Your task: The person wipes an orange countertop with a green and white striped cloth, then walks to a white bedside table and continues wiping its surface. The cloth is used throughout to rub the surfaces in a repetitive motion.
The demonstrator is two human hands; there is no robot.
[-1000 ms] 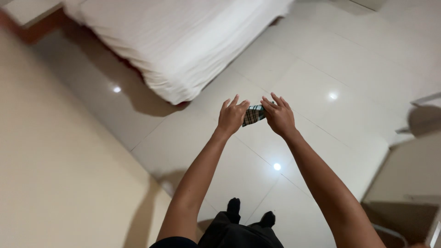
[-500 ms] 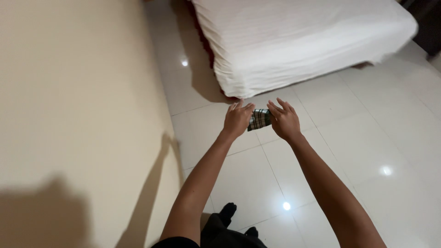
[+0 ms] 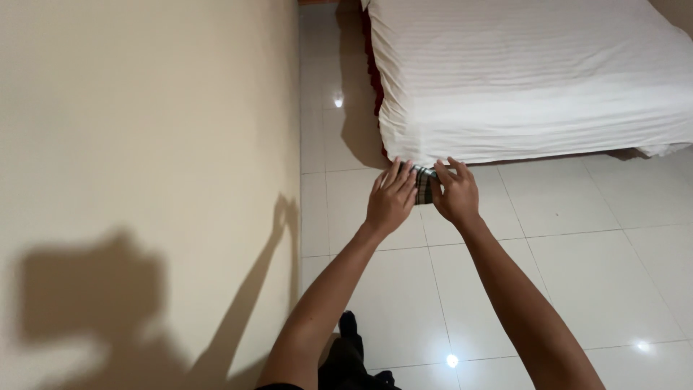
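Head view: both arms stretched forward over pale floor tiles (image 3: 563, 274), left hand (image 3: 390, 200) and right hand (image 3: 456, 193) pressed to either end of a small checked cloth (image 3: 424, 185), folded or bunched into a compact bundle. Fingers of both hands extended rather than curled, cupping the bundle from the sides (palms face inward, so the exact grip is hidden); held between them, probably to keep it from unfolding. Bundle raised in the air, seen just in front of the near edge of a bed with a white sheet (image 3: 534, 79). Cream wall (image 3: 144, 144) close on the left, carrying arm shadows. Dark trousers (image 3: 346, 354) below.
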